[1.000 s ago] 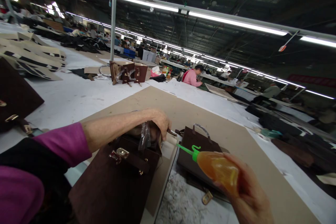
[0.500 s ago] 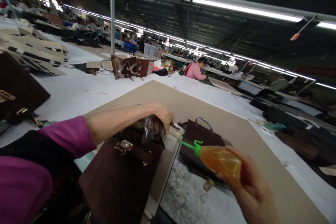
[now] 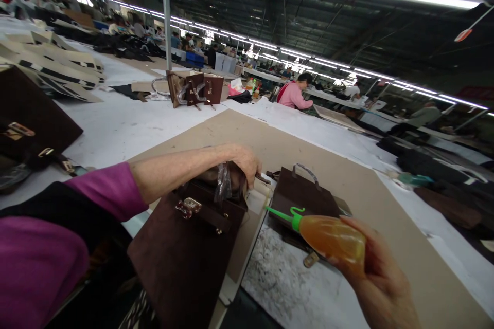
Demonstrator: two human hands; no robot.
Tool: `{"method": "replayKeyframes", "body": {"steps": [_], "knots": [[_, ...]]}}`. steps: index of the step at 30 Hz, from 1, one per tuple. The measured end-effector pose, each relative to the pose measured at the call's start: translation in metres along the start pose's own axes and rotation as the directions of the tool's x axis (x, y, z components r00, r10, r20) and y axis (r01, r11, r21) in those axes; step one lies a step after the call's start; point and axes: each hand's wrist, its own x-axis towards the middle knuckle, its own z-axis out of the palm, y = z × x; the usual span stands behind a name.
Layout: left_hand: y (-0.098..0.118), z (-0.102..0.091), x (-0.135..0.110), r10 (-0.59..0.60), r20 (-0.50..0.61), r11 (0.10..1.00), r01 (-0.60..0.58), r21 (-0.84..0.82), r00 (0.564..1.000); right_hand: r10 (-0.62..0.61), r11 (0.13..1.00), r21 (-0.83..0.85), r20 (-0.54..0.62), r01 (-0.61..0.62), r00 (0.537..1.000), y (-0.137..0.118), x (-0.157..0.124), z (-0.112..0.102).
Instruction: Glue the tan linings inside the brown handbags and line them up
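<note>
Over the top of the near dark brown handbag (image 3: 189,257), the left hand (image 3: 247,162) was bent, its fingertips placed at the pale side panel (image 3: 257,201) on the bag's right; whether anything was pinched there could not be told. To the right of the handbag, an amber-filled squeeze bottle (image 3: 332,239) was gripped in the curled right hand (image 3: 380,267), its green nozzle (image 3: 283,214) pointed at that panel, the tip close by; contact could not be made out. On the handbag's front, a metal clasp (image 3: 192,205) had been fitted, and clear plastic wrap (image 3: 223,185) was seen near its top. The front could be judged assembled; the exposed pale side seemed unfinished. How much liquid had been applied could not be seen. Right of the handbag, a second brown handbag (image 3: 299,190) was set.
</note>
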Motion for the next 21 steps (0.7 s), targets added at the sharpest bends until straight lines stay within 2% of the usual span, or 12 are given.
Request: {"method": "replayKeyframes", "body": {"steps": [3,7,13,17,21], "knots": [[-0.006,0.003,0.005,0.01,-0.007,0.999,-0.01,-0.04,1.0,-0.003,0.999,-0.043,0.022,0.004,1.0,0.008,-0.004,-0.005],[-0.008,0.006,0.008,0.024,-0.045,0.996,-0.028,-0.08,0.999,0.026,0.999,-0.027,-0.026,-0.027,0.999,0.005,-0.006,0.0],[-0.003,0.006,0.005,0.015,0.028,0.998,-0.013,-0.057,1.0,0.022,0.997,0.077,-0.008,-0.021,1.0,0.002,0.0,0.007],[-0.003,0.005,0.005,0.037,0.026,0.998,-0.036,-0.053,0.999,0.017,1.0,0.019,0.0,-0.017,1.0,0.009,-0.005,0.002],[-0.005,0.006,0.007,0.041,-0.021,0.998,-0.042,-0.041,0.999,0.013,1.0,-0.025,0.047,-0.012,0.999,0.017,-0.014,-0.004]]}}
